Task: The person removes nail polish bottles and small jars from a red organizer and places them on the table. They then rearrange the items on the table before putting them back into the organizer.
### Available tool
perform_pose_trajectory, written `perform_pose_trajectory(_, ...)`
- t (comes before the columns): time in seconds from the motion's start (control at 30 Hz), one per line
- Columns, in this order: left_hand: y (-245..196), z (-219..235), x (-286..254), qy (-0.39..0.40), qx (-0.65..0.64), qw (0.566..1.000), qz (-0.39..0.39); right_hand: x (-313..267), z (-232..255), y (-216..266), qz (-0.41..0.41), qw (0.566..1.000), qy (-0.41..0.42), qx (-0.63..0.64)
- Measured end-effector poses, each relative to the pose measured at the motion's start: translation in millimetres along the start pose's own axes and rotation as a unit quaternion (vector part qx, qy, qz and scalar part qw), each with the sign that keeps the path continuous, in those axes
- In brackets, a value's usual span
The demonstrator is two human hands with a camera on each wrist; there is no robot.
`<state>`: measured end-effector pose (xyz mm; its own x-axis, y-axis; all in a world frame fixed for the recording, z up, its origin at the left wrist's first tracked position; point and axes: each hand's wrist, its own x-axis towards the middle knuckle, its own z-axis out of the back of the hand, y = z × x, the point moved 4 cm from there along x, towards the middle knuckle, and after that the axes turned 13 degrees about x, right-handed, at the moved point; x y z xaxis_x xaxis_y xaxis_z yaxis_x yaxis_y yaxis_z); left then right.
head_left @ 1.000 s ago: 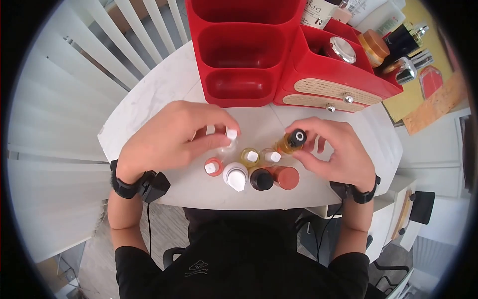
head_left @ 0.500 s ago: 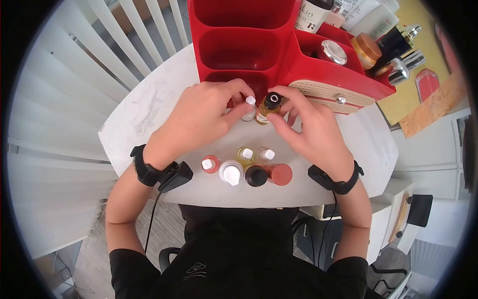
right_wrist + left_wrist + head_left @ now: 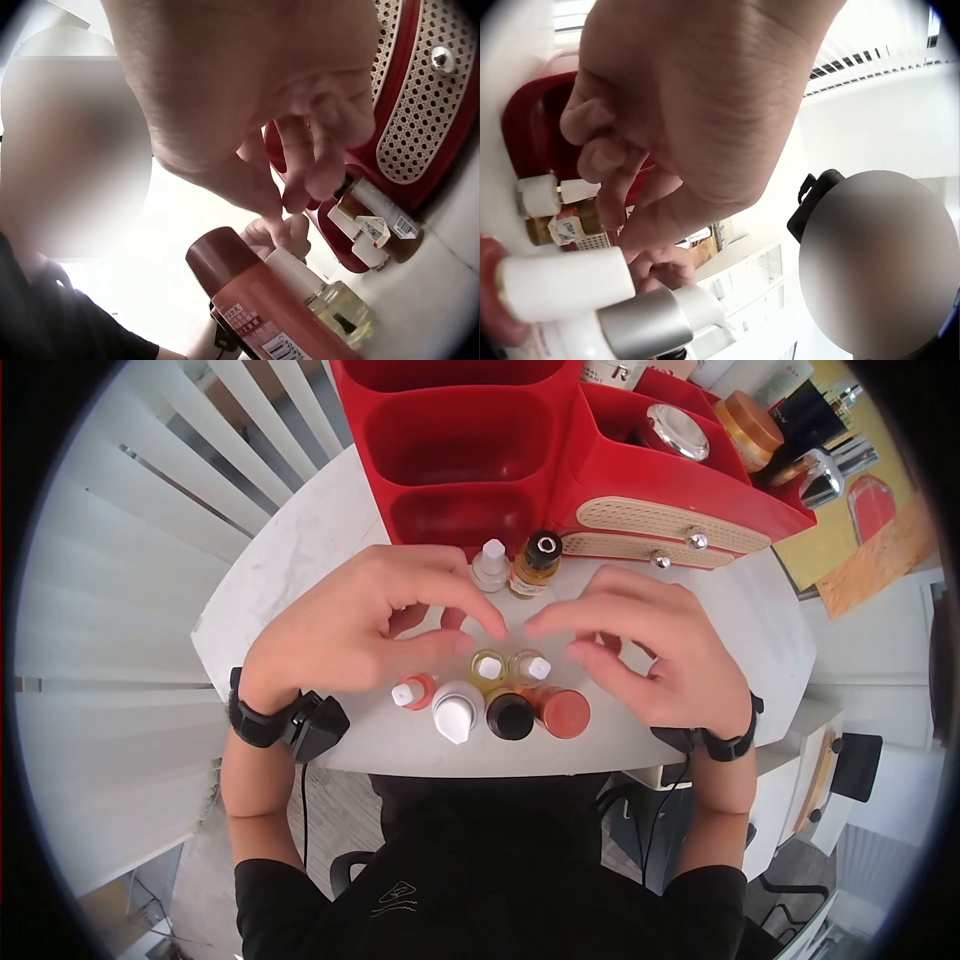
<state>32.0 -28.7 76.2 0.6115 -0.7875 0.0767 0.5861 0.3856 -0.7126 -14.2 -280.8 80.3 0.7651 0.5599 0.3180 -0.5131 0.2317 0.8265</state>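
My left hand (image 3: 365,620) hovers over the table's left half, thumb and index finger apart and nothing between them. Opposite it, my right hand (image 3: 645,645) also holds nothing, its fingers loosely bent. Beyond the fingertips, a clear white-capped bottle (image 3: 490,567) and an amber black-capped bottle (image 3: 535,565) stand side by side. Nearer, just below my hands, are a yellowish white-capped bottle (image 3: 485,663) and another clear one (image 3: 528,670). In front stand a pink-red bottle (image 3: 413,691), a white bottle (image 3: 456,712), a black-capped bottle (image 3: 510,717) and a reddish-brown bottle (image 3: 262,307).
At the back of the white table (image 3: 300,550) stands a red organizer (image 3: 355,445) with hollow compartments. Right of it, a red drawer box (image 3: 640,475) has woven drawer fronts and round knobs, with jars and bottles on top. White slats (image 3: 130,560) line the left side.
My hands carried the clear and amber bottles forward to the organizer's foot and let go of them. Both hands have since drawn back toward the nearer bottles.
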Motion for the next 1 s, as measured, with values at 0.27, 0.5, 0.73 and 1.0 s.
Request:
perform_pose_trajectory(0.27,3.6,-12.2,3.2,0.076,-0.016,0.997,-0.002,0.5,-7.6,-17.3,-0.060,0.988,0.106,0.090)
perform_pose_trajectory(0.5,2.7,-13.3,4.6,0.088,-0.002,0.996,-0.004,2.0,-7.9,-16.6,-0.049,0.993,0.094,0.053)
perform_pose_trajectory(0.73,0.2,-14.7,4.7,0.093,-0.003,0.995,0.028,-2.5,-2.9,-23.3,-0.059,0.997,0.046,0.022)
perform_pose_trajectory(1.0,25.0,6.7,-7.9,-0.021,0.100,0.991,0.084,-2.8,15.7,-25.6,-0.067,0.994,-0.056,-0.066)
